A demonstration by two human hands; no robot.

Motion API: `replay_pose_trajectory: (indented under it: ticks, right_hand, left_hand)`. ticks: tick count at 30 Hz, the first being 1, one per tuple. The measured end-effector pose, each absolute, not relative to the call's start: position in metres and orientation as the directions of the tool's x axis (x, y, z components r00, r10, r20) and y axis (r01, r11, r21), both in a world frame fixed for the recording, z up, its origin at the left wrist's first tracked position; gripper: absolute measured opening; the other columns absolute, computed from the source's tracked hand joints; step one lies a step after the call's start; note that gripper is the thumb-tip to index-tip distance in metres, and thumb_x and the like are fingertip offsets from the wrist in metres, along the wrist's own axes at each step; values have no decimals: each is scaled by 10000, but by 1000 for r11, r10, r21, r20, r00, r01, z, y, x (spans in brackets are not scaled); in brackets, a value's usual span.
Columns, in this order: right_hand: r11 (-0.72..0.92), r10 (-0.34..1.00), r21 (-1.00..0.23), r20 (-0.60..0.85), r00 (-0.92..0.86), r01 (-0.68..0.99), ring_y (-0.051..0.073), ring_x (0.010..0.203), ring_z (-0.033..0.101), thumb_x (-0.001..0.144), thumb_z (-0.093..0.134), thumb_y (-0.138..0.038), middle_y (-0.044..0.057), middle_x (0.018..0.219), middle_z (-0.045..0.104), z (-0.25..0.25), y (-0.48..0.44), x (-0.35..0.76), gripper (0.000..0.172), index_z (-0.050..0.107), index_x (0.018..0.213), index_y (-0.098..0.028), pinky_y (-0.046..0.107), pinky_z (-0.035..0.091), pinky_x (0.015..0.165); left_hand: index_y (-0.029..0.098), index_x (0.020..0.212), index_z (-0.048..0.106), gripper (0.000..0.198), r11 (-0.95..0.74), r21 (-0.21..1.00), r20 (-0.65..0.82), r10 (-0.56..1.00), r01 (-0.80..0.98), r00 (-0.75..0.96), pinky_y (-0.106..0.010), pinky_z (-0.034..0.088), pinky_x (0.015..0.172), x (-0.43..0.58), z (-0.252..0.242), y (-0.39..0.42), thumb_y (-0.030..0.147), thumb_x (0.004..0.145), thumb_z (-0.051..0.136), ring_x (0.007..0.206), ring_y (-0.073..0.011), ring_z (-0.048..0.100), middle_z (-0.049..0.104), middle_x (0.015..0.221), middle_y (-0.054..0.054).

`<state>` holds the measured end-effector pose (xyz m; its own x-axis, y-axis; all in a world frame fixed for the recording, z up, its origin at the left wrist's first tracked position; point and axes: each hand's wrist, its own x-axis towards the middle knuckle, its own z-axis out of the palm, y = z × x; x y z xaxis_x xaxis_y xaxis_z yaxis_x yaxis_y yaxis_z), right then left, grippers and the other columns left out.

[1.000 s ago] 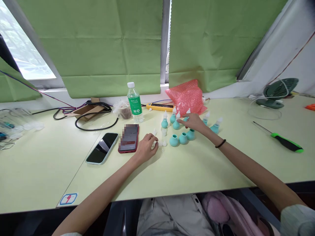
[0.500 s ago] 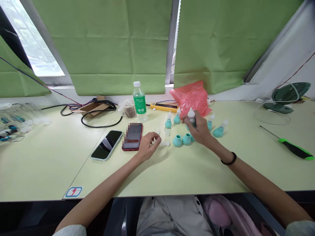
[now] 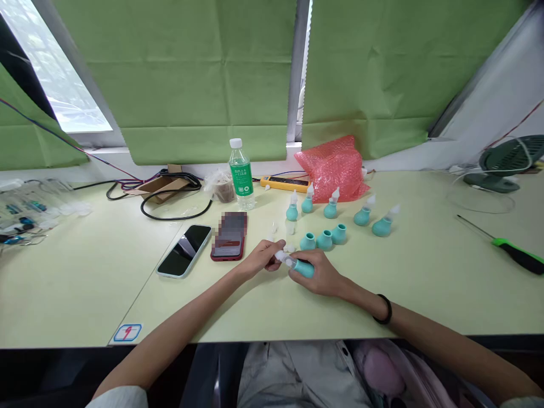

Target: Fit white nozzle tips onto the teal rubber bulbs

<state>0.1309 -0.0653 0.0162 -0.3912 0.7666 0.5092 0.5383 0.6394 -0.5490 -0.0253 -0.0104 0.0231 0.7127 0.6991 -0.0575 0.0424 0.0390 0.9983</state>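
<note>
My right hand is wrapped round the teal bulb of a nasal aspirator, tilted with its clear nozzle towards the left. At that nozzle's white tip, my left hand is closed, thumb and fingers pinching it. Just beyond the hands, open teal bulbs without nozzles stand in a row. Behind them are several aspirators with nozzles on, such as one upright aspirator and one leaning aspirator. Small clear plastic parts lie beyond my left hand.
Two phones, one black-screened and one in a red case, lie left of my hands. A water bottle, yellow tool and pink bubble-wrap bag stand behind. A screwdriver and green fan are at right.
My right hand has come down and left from the back row, carrying the aspirator and tipping it leftward. My left hand has moved slightly right and down and closed on its tip.
</note>
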Motion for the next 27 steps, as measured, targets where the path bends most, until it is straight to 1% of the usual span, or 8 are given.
replay_pose_trajectory:
  ticks: [3,6,10,12,14,17,20,27]
  right_hand:
    - [663,748,-580,527,-402,473,106,535,429,668,470,-166,8,577,497,16,-67,134,59,520,677,-138,226,345,531]
    - [614,782,-666,441,-440,424,105,528,408,698,434,-180,5,570,473,16,-68,136,97,499,637,-142,231,332,518]
    - [482,855,-793,334,-397,373,107,562,414,732,414,-197,-6,583,458,16,-66,135,133,488,634,-148,233,336,551]
    - [394,904,-846,286,-318,360,104,581,418,726,450,-214,-13,611,458,13,-65,133,95,501,674,-153,230,339,563]
    - [293,942,-908,220,-254,300,97,575,422,710,490,-245,-17,641,463,8,-64,130,90,509,735,-161,222,343,544]
    - [163,968,-977,130,-216,141,101,579,460,672,548,-274,-15,658,484,3,-62,126,156,503,770,-163,223,375,545]
    - [114,978,-993,109,-178,18,124,626,514,622,607,-272,-6,664,520,1,-60,125,216,509,780,-162,254,414,610]
    - [125,982,-992,128,-135,-34,149,668,560,558,667,-269,2,660,567,-1,-58,127,248,540,743,-165,274,439,641]
  left_hand:
    - [171,488,278,416,89,996,-54,775,-24,629,-193,212,368,-29,24,-3,478,769,268,329,-50,234,240,343,67]
    - [161,616,403,308,-236,960,151,892,153,425,-190,249,404,-33,23,2,446,732,395,392,-61,318,364,438,51]
    - [189,811,501,180,-588,574,435,809,569,396,-221,344,535,-34,10,7,304,675,529,602,-109,452,497,664,11]
    - [197,845,521,164,-654,415,457,751,633,476,-249,374,599,-33,4,8,256,692,508,711,-142,469,524,749,-15]
    - [195,912,520,216,-693,346,467,712,632,525,-272,393,649,-32,2,8,227,700,494,785,-164,465,531,805,-36]
    - [169,956,512,248,-727,371,536,676,578,506,-290,403,701,-31,7,3,193,715,461,819,-165,467,531,841,-57]
    - [146,819,554,150,-738,502,565,674,451,476,-261,419,649,-31,16,-6,178,721,446,729,-136,493,548,760,-48]
    - [133,717,611,186,-514,848,399,779,130,483,-231,444,565,-25,23,-19,300,638,588,655,-126,533,592,719,-49]
